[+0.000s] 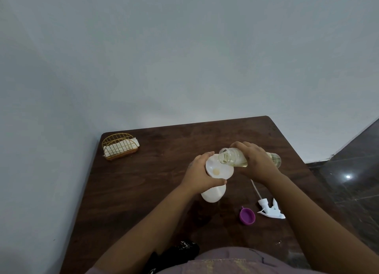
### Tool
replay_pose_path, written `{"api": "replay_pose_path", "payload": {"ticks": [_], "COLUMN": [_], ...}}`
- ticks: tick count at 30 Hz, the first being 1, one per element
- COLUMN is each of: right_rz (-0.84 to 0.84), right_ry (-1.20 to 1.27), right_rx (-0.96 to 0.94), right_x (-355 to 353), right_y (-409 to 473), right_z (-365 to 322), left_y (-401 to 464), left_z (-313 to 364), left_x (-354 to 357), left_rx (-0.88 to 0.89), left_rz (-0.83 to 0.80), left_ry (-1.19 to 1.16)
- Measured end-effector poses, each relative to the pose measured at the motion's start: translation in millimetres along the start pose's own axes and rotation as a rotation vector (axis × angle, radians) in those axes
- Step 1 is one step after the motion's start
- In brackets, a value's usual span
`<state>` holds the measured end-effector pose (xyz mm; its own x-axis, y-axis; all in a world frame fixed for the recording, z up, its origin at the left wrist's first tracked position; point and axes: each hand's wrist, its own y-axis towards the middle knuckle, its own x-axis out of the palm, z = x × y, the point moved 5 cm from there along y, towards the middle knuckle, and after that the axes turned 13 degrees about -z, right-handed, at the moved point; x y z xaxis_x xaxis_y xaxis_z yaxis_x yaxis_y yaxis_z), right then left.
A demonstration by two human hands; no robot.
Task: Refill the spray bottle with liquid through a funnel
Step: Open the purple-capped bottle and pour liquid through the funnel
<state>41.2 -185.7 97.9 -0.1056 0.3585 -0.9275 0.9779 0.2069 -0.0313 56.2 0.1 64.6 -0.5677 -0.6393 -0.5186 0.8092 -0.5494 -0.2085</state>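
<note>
Your left hand (pixel 200 172) curls round the white plastic funnel (pixel 219 169) seated in the one white spray bottle (pixel 213 193) at mid-bench (pixel 143 181). Your right hand (pixel 257 163) grips a clear, round bottle (pixel 231 157) of pale yellow liquid, tipped with its mouth over the funnel. Nearby lie one purple cap (pixel 247 215) and one white trigger sprayer (pixel 270 208); a gold wire napkin holder (pixel 120 146) stands at the far left corner.

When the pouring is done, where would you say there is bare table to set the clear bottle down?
The wide brown wooden table is bare behind both hands, between the gold wire napkin holder and its far right corner. Another bare stretch lies left of the white spray bottle. The near right is crowded: the purple cap and white trigger sprayer head lie there.
</note>
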Motion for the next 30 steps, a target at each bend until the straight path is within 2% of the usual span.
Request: {"api": "replay_pose_path", "payload": {"ticks": [30], "right_rz": [-0.017], "right_ry": [-0.044], "right_rx": [0.02], "right_x": [-2.9], "right_y": [-3.5], "right_z": [-3.1], "left_y": [0.2], "left_z": [-0.8], "left_x": [-0.3], "left_rx": [-0.005], "left_rz": [-0.004], "left_ry": [0.023]}}
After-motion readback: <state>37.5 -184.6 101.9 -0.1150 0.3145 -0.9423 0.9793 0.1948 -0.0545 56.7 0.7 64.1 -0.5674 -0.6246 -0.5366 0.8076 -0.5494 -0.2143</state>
